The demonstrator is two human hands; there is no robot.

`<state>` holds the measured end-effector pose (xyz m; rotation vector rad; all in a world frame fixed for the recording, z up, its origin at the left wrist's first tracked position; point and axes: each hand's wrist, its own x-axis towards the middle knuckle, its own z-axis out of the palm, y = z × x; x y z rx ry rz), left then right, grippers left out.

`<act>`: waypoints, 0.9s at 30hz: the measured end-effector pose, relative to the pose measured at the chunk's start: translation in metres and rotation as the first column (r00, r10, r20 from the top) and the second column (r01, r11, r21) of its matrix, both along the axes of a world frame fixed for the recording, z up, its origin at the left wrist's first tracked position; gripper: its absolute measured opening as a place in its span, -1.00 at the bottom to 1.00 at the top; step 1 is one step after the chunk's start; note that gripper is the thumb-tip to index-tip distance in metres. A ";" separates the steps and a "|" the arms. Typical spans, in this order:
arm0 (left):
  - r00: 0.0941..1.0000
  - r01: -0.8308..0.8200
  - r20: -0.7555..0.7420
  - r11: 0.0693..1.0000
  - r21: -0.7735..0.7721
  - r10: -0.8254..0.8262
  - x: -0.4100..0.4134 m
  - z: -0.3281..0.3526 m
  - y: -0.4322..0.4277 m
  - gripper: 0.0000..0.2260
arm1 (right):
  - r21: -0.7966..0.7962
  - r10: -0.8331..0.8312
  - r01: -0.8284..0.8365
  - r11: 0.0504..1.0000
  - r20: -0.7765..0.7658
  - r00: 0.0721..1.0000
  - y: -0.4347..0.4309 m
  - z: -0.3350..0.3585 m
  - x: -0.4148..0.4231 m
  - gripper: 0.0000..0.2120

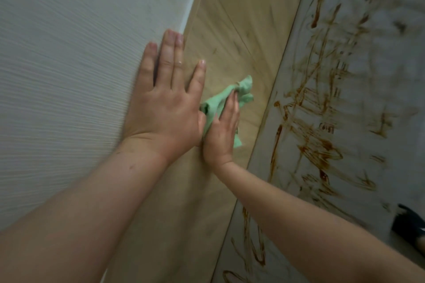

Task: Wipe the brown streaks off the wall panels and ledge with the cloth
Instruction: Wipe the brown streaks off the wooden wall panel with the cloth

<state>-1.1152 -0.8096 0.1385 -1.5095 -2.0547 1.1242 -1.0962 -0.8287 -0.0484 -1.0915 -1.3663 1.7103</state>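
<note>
Most brown streaks point(318, 149) were left on the grey surface point(400, 89) right of both hands; the green cloth point(217, 101) was pressed to the tan panel point(232, 16) by the flat right hand point(224, 138), left hand point(165, 108) spread open.

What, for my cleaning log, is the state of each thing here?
White ribbed panel: no streaks visible.
Tan wood-look panel: faint dark smudges.
Pale grey panel: heavy brown streaks.
Crumpled green cloth: pressed on tan panel.
Right hand: flat, pressing cloth.
Left hand: flat, fingers straight.

Head view, tilted, close above hands point(184, 110) against wall point(57, 52)
</note>
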 end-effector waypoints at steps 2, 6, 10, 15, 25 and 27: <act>1.000 0.006 0.003 1.000 0.007 -0.006 -0.001 0.000 0.001 -0.30 | -0.075 0.035 -0.027 0.997 0.099 0.994 0.003 -0.044 0.004 -0.41; 0.999 -0.011 0.030 1.000 0.001 0.011 -0.001 0.000 0.001 -0.31 | -0.577 0.274 -0.022 0.816 0.354 0.894 0.011 -0.082 -0.002 -0.49; 1.000 -0.012 0.011 1.000 -0.013 0.012 -0.002 0.000 0.000 -0.31 | -0.592 0.263 -0.084 0.801 0.222 0.939 -0.050 0.014 0.032 -0.20; 1.000 -0.018 -0.011 1.000 -0.019 0.018 -0.001 0.001 0.002 -0.32 | -0.427 0.210 -0.122 0.896 0.165 0.964 -0.054 0.024 0.032 -0.25; 0.999 -0.012 -0.037 1.000 -0.019 0.011 0.001 0.001 0.001 -0.31 | -0.137 0.081 -0.073 0.988 0.054 0.995 0.094 0.041 -0.023 -0.40; 0.999 -0.015 -0.039 1.000 -0.014 0.015 0.002 0.001 0.002 -0.28 | 0.098 0.069 -0.067 0.993 -0.020 0.997 0.118 0.063 -0.031 -0.33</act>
